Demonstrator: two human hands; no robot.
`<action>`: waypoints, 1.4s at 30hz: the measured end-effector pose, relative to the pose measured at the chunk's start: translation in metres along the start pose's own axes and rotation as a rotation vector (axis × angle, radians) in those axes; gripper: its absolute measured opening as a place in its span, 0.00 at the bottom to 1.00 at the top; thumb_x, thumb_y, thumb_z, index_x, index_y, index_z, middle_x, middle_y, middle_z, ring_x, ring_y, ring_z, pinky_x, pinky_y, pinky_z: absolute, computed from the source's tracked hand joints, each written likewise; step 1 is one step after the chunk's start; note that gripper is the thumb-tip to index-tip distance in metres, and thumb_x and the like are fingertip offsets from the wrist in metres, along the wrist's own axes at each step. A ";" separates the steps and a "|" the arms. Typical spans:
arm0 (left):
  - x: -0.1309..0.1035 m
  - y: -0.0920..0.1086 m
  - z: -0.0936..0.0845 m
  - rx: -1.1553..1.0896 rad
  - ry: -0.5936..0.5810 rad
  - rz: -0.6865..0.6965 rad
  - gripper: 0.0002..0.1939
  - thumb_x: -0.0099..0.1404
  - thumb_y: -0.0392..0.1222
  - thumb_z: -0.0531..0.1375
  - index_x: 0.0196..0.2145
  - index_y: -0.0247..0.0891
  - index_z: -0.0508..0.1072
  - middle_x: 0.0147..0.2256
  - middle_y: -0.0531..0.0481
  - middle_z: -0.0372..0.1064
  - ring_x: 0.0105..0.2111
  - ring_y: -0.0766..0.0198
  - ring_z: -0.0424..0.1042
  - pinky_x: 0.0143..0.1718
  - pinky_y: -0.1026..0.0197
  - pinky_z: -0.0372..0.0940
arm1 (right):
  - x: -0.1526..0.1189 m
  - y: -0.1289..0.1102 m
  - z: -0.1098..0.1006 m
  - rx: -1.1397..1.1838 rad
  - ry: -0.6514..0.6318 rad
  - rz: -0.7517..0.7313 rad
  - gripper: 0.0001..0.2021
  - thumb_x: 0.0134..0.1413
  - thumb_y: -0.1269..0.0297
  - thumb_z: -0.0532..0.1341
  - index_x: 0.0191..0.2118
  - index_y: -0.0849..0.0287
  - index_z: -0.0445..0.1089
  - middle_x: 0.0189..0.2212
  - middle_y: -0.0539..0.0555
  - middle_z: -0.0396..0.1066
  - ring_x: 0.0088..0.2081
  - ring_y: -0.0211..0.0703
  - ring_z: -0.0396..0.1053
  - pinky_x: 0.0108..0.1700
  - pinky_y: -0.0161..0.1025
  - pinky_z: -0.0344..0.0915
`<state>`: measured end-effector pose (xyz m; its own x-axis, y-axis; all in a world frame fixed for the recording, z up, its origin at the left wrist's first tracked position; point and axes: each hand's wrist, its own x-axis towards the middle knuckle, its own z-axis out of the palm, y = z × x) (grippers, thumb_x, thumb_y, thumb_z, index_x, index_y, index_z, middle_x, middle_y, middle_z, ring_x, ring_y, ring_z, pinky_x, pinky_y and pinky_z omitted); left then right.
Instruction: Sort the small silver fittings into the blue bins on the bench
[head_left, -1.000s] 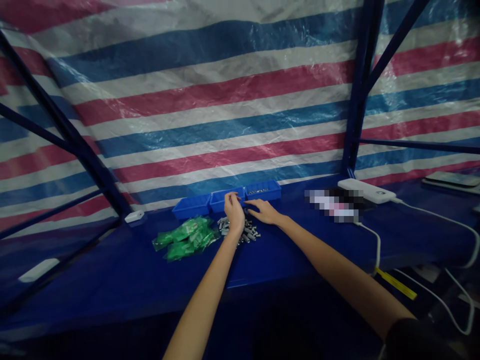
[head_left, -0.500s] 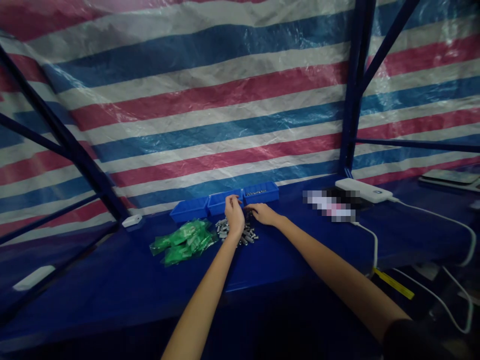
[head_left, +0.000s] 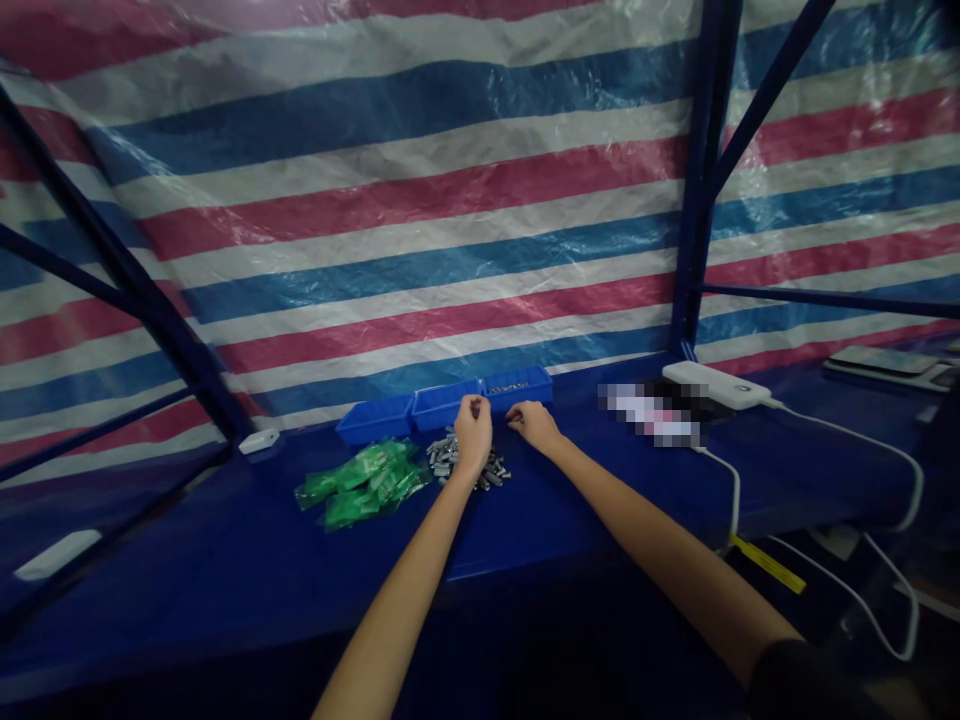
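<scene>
My left hand [head_left: 473, 436] is closed above a pile of small metal cylindrical parts [head_left: 444, 458], its fingers curled inward. What it holds, if anything, is too small to make out. To its right, my right hand [head_left: 534, 422] is closed too, thumb and fingertips pinched together; I cannot tell what lies between them. Behind the hands stand three blue bins in a row: a left bin [head_left: 375, 421], a middle bin [head_left: 442, 404] and a right bin [head_left: 519, 395] with small parts inside. Left of the metal pile lie several green plastic bags [head_left: 371, 482].
A white power bank [head_left: 716, 385] with cables lies at the right, beside a blurred-out item [head_left: 652, 412]. Small white devices [head_left: 259, 441] sit at the left. Blue metal frame posts [head_left: 691, 220] and a striped tarp [head_left: 435, 220] stand behind the blue table [head_left: 247, 570].
My left fingers have curled in more tightly. My right hand has drawn slightly away from the metal pile, with its fingertips pinched. The view has shifted slightly.
</scene>
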<state>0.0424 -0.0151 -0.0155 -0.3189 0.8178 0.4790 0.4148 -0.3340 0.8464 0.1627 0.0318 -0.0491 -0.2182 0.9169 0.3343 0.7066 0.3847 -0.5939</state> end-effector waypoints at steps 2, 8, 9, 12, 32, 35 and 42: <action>-0.001 0.002 -0.001 0.020 -0.005 0.012 0.06 0.59 0.40 0.52 0.27 0.38 0.65 0.24 0.54 0.62 0.27 0.67 0.62 0.33 0.65 0.55 | 0.000 0.001 -0.002 -0.005 0.020 0.048 0.09 0.48 0.71 0.63 0.38 0.59 0.74 0.35 0.55 0.76 0.38 0.42 0.73 0.40 0.34 0.66; -0.002 0.002 -0.002 -0.004 0.001 0.008 0.07 0.59 0.41 0.52 0.26 0.38 0.65 0.24 0.54 0.63 0.27 0.67 0.62 0.32 0.65 0.56 | 0.001 0.006 -0.014 -0.013 -0.069 0.029 0.13 0.41 0.68 0.67 0.38 0.57 0.75 0.36 0.53 0.76 0.38 0.43 0.73 0.41 0.34 0.67; -0.002 0.002 -0.002 -0.003 0.000 0.010 0.07 0.59 0.41 0.52 0.26 0.38 0.66 0.24 0.54 0.63 0.27 0.67 0.62 0.32 0.65 0.56 | 0.001 0.006 -0.016 -0.016 -0.087 0.024 0.13 0.40 0.70 0.67 0.38 0.56 0.75 0.36 0.53 0.76 0.38 0.43 0.73 0.41 0.34 0.67; -0.002 0.000 -0.001 0.011 -0.007 0.010 0.07 0.59 0.41 0.52 0.26 0.38 0.66 0.24 0.54 0.63 0.26 0.67 0.62 0.31 0.65 0.55 | 0.000 0.004 -0.018 -0.016 -0.108 0.022 0.12 0.41 0.72 0.66 0.36 0.56 0.76 0.35 0.52 0.76 0.37 0.42 0.73 0.40 0.33 0.67; 0.004 -0.015 0.005 -0.031 -0.156 -0.013 0.17 0.60 0.52 0.50 0.21 0.38 0.63 0.20 0.55 0.58 0.22 0.68 0.59 0.25 0.66 0.54 | 0.004 -0.018 -0.014 0.920 0.018 0.159 0.17 0.39 0.65 0.67 0.40 0.64 0.73 0.25 0.53 0.75 0.28 0.38 0.72 0.32 0.34 0.68; 0.006 -0.020 0.006 -0.049 -0.154 -0.001 0.17 0.60 0.51 0.50 0.20 0.38 0.62 0.19 0.55 0.57 0.22 0.68 0.58 0.24 0.66 0.54 | 0.003 -0.018 -0.015 0.997 0.019 0.152 0.18 0.34 0.67 0.69 0.38 0.63 0.73 0.28 0.53 0.76 0.31 0.39 0.73 0.37 0.36 0.69; 0.008 -0.025 0.006 -0.032 -0.171 -0.035 0.13 0.58 0.43 0.50 0.20 0.38 0.62 0.19 0.55 0.58 0.23 0.68 0.58 0.24 0.67 0.54 | 0.005 -0.017 -0.014 1.052 0.003 0.019 0.21 0.29 0.69 0.70 0.38 0.62 0.74 0.32 0.54 0.76 0.37 0.44 0.74 0.46 0.42 0.68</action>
<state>0.0350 0.0030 -0.0339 -0.1825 0.8960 0.4047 0.3774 -0.3163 0.8704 0.1591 0.0283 -0.0274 -0.2102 0.9239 0.3197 -0.2314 0.2707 -0.9344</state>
